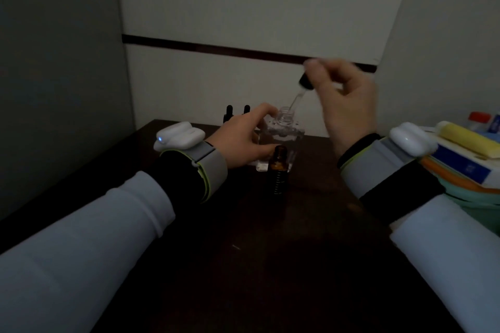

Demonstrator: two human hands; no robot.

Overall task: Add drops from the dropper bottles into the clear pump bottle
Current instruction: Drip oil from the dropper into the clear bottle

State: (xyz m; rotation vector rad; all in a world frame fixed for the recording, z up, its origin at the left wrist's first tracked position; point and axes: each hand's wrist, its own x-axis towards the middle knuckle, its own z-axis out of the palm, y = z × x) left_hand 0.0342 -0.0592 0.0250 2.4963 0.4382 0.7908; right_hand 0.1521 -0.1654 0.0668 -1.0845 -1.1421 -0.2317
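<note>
A clear square pump bottle [282, 131] stands uncapped on the dark table [243, 251], its neck open. My left hand [240, 140] grips its left side. Above and to the right, my right hand [343, 100] pinches the black bulb of a dropper [299, 92], whose glass tube slants down with its tip over the bottle's mouth. In front of the clear bottle stands an open amber dropper bottle [277, 170] without its cap.
Two more dropper bottles [238, 113] with black tops stand behind my left hand near the wall. At the right edge lies a pile of boxes and a yellow roll [465, 143]. White walls close off the back and left.
</note>
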